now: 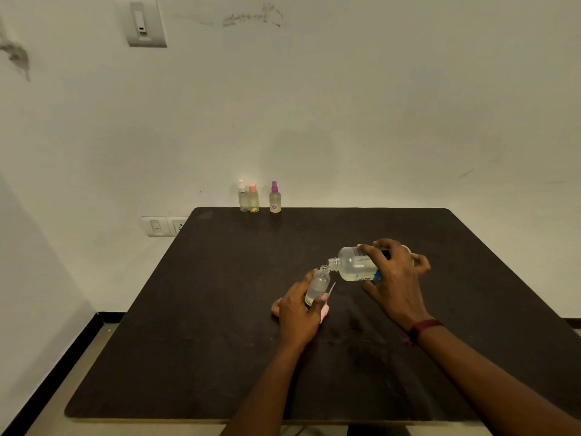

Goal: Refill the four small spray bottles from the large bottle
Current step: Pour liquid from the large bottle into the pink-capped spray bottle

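Tipping the large bottle [356,264] on its side, the right hand [394,280] is gripping it with fingers wrapped over the top and thumb beneath, its open mouth touching the neck of the small bottle [317,286] just left of those fingertips. The left hand [298,313] is clamping the small bottle, tilted, with a pink cap [324,312] peeking out under the thumb. Blue label print is showing beside the right thumb, too small to read; three capped spray bottles [259,198] are standing well beyond both hands at the table's [220,341] far edge.
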